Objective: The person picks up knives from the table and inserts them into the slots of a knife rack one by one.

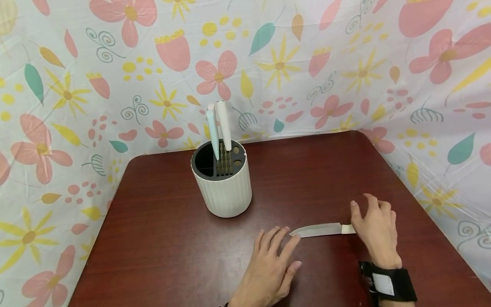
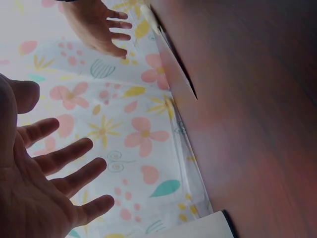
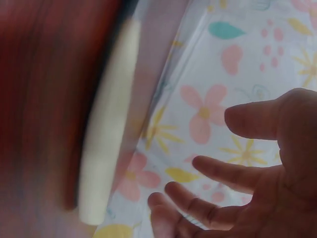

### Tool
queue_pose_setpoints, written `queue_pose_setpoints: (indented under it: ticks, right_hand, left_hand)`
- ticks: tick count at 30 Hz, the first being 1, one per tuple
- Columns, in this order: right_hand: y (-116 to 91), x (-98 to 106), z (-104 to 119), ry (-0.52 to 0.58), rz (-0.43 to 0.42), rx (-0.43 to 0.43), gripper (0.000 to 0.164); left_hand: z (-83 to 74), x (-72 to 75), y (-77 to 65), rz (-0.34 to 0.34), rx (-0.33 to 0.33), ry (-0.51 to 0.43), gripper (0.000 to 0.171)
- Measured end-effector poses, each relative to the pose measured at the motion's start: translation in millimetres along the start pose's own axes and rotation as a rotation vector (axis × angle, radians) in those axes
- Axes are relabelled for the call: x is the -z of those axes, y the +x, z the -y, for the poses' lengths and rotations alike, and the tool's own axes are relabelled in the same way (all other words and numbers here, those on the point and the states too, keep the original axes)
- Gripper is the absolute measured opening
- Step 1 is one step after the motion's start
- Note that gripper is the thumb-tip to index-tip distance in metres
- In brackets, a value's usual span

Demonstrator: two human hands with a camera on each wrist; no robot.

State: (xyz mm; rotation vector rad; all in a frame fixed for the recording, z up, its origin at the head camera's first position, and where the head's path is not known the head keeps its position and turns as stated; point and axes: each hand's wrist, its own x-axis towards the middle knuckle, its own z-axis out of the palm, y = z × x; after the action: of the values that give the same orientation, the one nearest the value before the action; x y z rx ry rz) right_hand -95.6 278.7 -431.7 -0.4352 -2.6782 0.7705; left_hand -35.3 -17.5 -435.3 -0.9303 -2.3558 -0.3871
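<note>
A kitchen knife (image 1: 320, 230) with a cream handle lies flat on the dark red table, its blade pointing left. Over the handle's end hovers my right hand (image 1: 377, 228), fingers spread and loosely bent. In the right wrist view the whole handle (image 3: 110, 129) shows, with a gap between it and the fingers. My left hand (image 1: 268, 266) is near the blade's tip, its fingers extended and holding nothing. The left wrist view shows those spread fingers (image 2: 74, 158) apart from the knife (image 2: 173, 54).
A white ribbed knife block (image 1: 226, 196) with a black slotted top stands farther back, left of the knife. A light-blue handle (image 1: 213, 132) and a white handle (image 1: 224, 125) stick up from it. Floral cloth (image 1: 280, 98) hangs behind the table (image 1: 153, 238) and along its sides.
</note>
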Motion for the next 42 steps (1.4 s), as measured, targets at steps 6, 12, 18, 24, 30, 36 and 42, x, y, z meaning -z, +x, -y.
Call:
queue_pose_setpoints:
  ticks: [6,12,18,24,30,36,42]
  right_hand:
    - [8.2,4.0,-13.3,-0.046,0.127,-0.148,0.073]
    - [16.9,8.9,-25.6,-0.082,0.293,-0.308,0.088]
    - [23.2,8.8,-36.2,-0.129,0.395,-0.418,0.092]
    - [24.7,8.7,-41.8,-0.128,0.44,-0.543,0.092]
    - [25.4,15.7,-41.8,-0.094,0.494,-0.648,0.109]
    - [25.6,18.6,-45.1,-0.091,0.486,-0.643,0.11]
    - [24.1,16.9,-49.5,-0.059,0.404,-0.624,0.062]
  left_hand:
    - [-1.7,-0.7,1.5,0.021,-0.05,-0.016,0.043]
    - [-4.8,-2.5,0.6,0.017,-0.115,-0.003,0.041]
    - [-7.7,-4.5,-0.4,0.048,-0.15,-0.002,0.04]
    - [-8.8,-6.0,-0.8,0.112,-0.171,-0.047,0.044]
    - [-8.6,-6.4,-1.2,0.102,-0.187,-0.046,0.045]
    - [-7.8,-6.5,-0.7,0.099,-0.185,-0.076,0.045]
    - [-6.5,-7.3,-1.5,0.091,-0.179,-0.072,0.046]
